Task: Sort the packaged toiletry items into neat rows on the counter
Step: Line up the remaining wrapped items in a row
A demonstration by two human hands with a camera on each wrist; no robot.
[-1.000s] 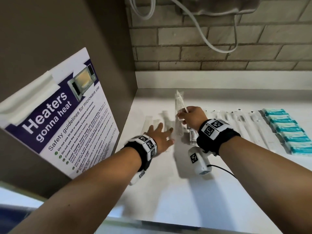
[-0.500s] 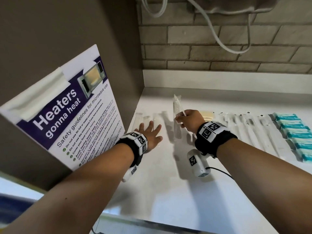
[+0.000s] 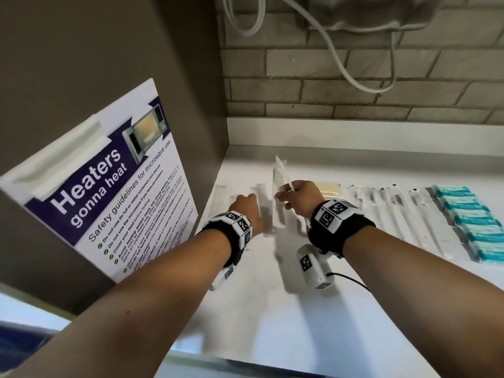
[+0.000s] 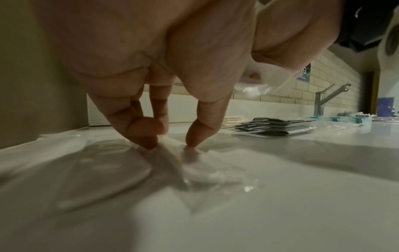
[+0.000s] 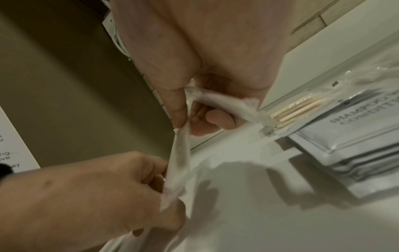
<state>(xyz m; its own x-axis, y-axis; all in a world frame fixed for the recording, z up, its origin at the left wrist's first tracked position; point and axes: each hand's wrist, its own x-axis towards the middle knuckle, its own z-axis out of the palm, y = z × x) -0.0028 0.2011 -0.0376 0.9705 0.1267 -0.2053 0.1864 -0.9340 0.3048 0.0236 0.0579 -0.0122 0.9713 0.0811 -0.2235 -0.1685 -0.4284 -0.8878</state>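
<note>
Here, right hand (image 3: 298,199) pinching upright packaged comb (image 3: 281,174), left hand (image 3: 246,211) fingertips pressing flat packet (image 4: 194,172).

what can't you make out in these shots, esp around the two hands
- Left hand fingertips: head view, hidden behind its own knuckles.
- Clear packets under those fingers: left wrist view, blurred, contents unreadable.
- Comb packet in right hand: right wrist view, motion-blurred.
- Sachet label: cut off by frame edge.
</note>
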